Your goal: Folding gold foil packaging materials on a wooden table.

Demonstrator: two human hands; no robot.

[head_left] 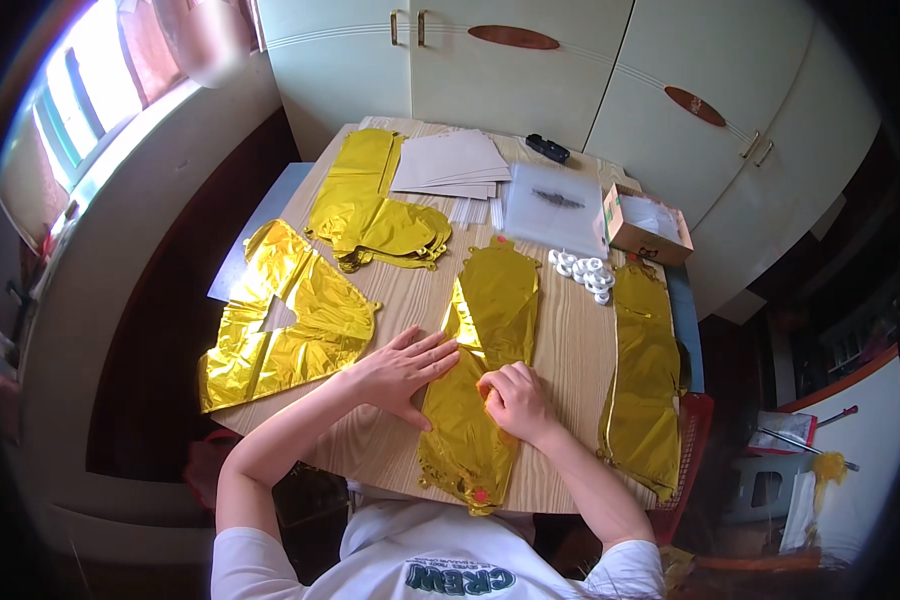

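A flat gold foil balloon [500,300] lies lengthwise in front of me on the wooden table, its near end reaching the table's edge. My left hand [410,367] rests flat on its left side, fingers spread and palm down. Against its right side my right hand [518,402] is closed, knuckles up; a small bit of orange shows at the fingers, and what they hold is hidden. More flat gold foil pieces lie around: an A-like one [320,345] at left, a stacked L-like one [355,205] at far left, and a long folded one [642,385] at right.
Grey-brown cards [453,165] and a clear plastic sheet [558,210] lie at the back. White ribbon rolls [585,270] sit beside an open cardboard box [650,245]. A small black object [547,149] is at the far edge. Cream cabinets [515,80] stand behind the table [570,350].
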